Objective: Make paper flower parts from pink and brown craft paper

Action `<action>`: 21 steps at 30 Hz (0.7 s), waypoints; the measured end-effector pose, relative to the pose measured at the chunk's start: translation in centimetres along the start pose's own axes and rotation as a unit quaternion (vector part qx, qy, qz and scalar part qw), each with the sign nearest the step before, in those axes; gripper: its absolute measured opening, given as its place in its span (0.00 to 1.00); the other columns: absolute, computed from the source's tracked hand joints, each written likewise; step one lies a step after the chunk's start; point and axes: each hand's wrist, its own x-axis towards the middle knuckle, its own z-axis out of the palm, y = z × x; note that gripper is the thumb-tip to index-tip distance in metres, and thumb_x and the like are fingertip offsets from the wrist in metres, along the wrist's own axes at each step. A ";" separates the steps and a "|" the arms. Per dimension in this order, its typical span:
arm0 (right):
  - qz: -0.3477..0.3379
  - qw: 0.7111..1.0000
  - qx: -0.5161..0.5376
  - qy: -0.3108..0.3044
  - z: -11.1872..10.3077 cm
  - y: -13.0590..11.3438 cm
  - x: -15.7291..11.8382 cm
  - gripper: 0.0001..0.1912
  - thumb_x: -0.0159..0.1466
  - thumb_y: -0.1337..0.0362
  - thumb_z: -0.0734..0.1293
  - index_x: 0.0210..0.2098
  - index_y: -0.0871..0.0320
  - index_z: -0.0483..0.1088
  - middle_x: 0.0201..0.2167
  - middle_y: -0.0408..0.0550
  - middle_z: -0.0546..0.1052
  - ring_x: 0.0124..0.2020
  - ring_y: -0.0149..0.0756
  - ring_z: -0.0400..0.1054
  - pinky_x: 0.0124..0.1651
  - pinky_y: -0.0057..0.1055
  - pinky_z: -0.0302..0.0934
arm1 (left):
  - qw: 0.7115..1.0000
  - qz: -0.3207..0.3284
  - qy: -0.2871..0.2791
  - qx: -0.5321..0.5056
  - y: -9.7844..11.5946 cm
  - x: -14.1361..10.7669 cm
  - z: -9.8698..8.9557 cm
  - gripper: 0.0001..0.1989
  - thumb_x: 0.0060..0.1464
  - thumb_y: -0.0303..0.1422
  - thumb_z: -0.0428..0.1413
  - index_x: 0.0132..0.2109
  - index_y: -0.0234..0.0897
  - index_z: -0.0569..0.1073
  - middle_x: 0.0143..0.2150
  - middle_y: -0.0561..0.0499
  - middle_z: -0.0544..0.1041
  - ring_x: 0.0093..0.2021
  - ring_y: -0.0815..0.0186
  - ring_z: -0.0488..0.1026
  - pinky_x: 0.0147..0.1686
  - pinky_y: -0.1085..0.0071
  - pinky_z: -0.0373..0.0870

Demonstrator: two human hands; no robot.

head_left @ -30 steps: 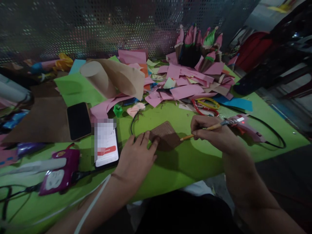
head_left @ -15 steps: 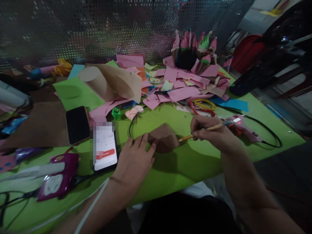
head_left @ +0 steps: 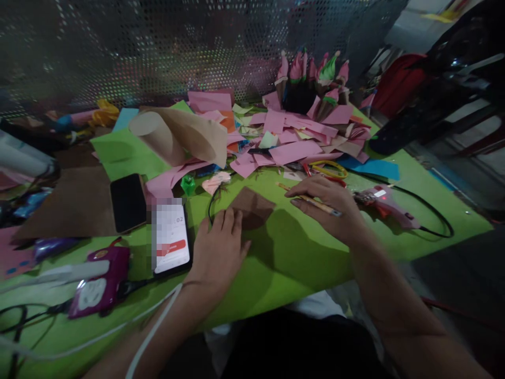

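Observation:
Flat on the green tabletop lies a small brown piece of paper. My left hand rests with outstretched fingers at its left side, the fingertips over its near-left edge. To the right of the paper, my right hand grips a yellow pencil, which lies slantwise along the fingers, one end pointing up and left. The pencil is apart from the paper. Beyond the right hand sits a pink glue gun with a small red light and a black cord.
Pink paper scraps pile up at the back, near cone shapes with pink and green tops. Scissors with yellow handles lie before them. A lit phone, a dark phone and a purple plug block lie left.
My right hand has lifted the pencil off the brown paper's right edge and turned it. The paper, raised and bent before, now lies flatter; my left fingers have slid back slightly.

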 end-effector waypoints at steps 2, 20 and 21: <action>-0.011 0.998 -0.060 -0.022 0.3 0.4 0.0 0.12 0.68 0.63 0.62 0.48 0.54 0.74 0.45 0.54 0.77 0.49 0.47 0.72 0.51 0.43 0.65 | 1.000 -0.020 0.009 0.000 0.0 0.3 0.1 0.28 0.66 0.39 0.47 0.66 0.23 0.63 0.65 0.31 0.68 0.63 0.46 0.66 0.55 0.50 0.67; -0.018 0.974 -0.206 -0.092 0.7 1.3 -1.0 0.25 0.69 0.68 0.57 0.65 0.56 0.64 0.64 0.57 0.69 0.63 0.54 0.64 0.61 0.55 0.62 | 0.990 0.107 0.027 -0.090 6.5 -2.1 1.6 0.32 0.66 0.50 0.44 0.64 0.30 0.66 0.69 0.39 0.64 0.68 0.55 0.60 0.64 0.52 0.58; -0.024 0.977 -0.191 -0.090 0.8 1.3 -1.4 0.24 0.70 0.67 0.57 0.64 0.56 0.64 0.63 0.58 0.69 0.63 0.54 0.64 0.60 0.56 0.63 | 0.990 0.101 0.034 -0.096 6.8 -2.3 1.5 0.31 0.66 0.49 0.45 0.64 0.30 0.66 0.68 0.39 0.66 0.67 0.55 0.61 0.63 0.53 0.60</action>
